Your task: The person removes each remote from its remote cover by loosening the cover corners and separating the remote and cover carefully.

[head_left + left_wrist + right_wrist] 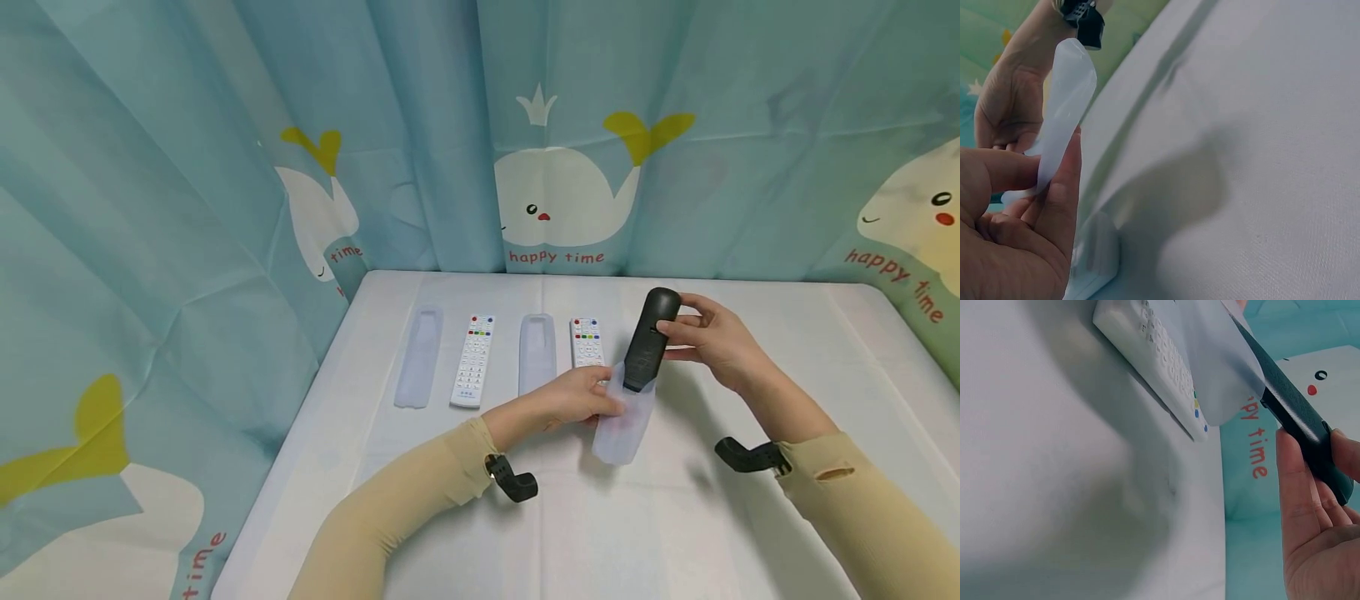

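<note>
My right hand (712, 342) grips a black remote control (651, 333) near its upper end, thumb on one face and fingers behind. The remote is tilted, its lower end inside the mouth of a translucent silicone sleeve (622, 429). Between thumb and fingers my left hand (577, 396) pinches that sleeve by its side, and its lower part hangs free. In the left wrist view the sleeve (1069, 106) shows edge-on in the fingers. The right wrist view has the remote (1297, 419) slanting out of the sleeve's opening, above the table.
On the white table (675, 533) lie a white remote (472, 362) and another white remote (587, 340), partly behind my left hand. Beside them lie one translucent sleeve (418, 358) and a second sleeve (537, 354). A blue whale-print curtain (435, 167) hangs behind.
</note>
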A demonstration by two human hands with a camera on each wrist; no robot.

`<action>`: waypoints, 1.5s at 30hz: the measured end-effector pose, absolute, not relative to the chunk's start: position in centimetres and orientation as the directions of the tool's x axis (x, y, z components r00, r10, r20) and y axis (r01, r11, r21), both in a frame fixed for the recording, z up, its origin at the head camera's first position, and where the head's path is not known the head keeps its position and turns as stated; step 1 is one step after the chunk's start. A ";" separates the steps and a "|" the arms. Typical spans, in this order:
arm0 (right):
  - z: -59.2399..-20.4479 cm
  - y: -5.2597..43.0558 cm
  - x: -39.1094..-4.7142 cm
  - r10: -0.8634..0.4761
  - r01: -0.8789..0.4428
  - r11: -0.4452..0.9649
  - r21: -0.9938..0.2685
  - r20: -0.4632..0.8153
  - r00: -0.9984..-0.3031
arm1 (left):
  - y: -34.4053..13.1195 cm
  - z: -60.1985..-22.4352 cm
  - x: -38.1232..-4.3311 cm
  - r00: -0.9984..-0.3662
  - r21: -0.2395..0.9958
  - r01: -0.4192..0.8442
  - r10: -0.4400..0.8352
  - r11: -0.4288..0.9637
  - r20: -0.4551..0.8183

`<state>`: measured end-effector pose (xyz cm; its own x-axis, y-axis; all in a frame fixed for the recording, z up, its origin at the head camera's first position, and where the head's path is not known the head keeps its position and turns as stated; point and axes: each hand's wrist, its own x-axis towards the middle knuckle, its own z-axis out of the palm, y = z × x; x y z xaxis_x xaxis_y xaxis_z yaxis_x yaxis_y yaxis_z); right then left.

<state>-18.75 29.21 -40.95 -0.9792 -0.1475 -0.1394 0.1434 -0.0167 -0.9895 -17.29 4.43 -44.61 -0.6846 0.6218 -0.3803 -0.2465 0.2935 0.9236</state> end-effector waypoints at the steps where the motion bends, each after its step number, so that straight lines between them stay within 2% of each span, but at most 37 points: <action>1: -40.9 29.3 -18.8 -0.145 0.143 -0.033 -0.989 -0.137 -0.980 | 4.4 -44.6 -17.3 -0.683 0.924 -0.251 0.623 0.290 -0.381; 9: -39.8 30.4 -19.0 -0.082 0.150 -0.186 -0.971 -0.136 -0.987 | 4.5 -44.5 -17.2 -0.696 0.936 -0.252 0.625 0.246 -0.352; 15: -39.1 32.4 -18.9 0.069 0.035 -0.261 -0.965 -0.055 -0.996 | 4.2 -45.1 -17.0 -0.666 0.927 -0.250 0.645 0.280 -0.374; 18: -39.3 32.9 -18.7 0.080 0.023 -0.259 -0.965 -0.045 -0.996 | 4.1 -45.2 -17.1 -0.664 0.932 -0.282 0.655 0.229 -0.361; 23: -39.8 32.5 -18.7 0.020 0.038 -0.263 -0.964 -0.045 -0.999 | 4.2 -45.2 -17.4 -0.677 0.926 -0.337 0.641 0.168 -0.362; 29: -40.0 32.1 -18.7 0.024 0.030 -0.213 -0.977 -0.035 -0.999 | 4.3 -45.4 -17.4 -0.678 0.912 -0.361 0.618 0.192 -0.399; 36: -40.5 31.9 -18.7 -0.017 0.018 -0.238 -0.971 -0.014 -1.000 | 4.1 -45.5 -17.3 -0.688 0.909 -0.369 0.601 0.193 -0.407; 43: -40.6 31.7 -18.5 0.002 0.034 -0.108 -0.994 -0.034 -0.999 | 4.2 -45.5 -17.2 -0.682 0.903 -0.382 0.600 0.196 -0.418; 45: -40.6 31.9 -18.4 -0.007 0.035 -0.135 -0.990 -0.034 -0.999 | 4.3 -45.5 -17.1 -0.682 0.903 -0.382 0.600 0.196 -0.419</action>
<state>-18.38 31.86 -40.59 -0.9994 -0.0068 -0.0339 0.0345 -0.1353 -0.9902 -17.15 4.29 -45.50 -0.6817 0.6001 -0.4186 -0.3819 0.1961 0.9031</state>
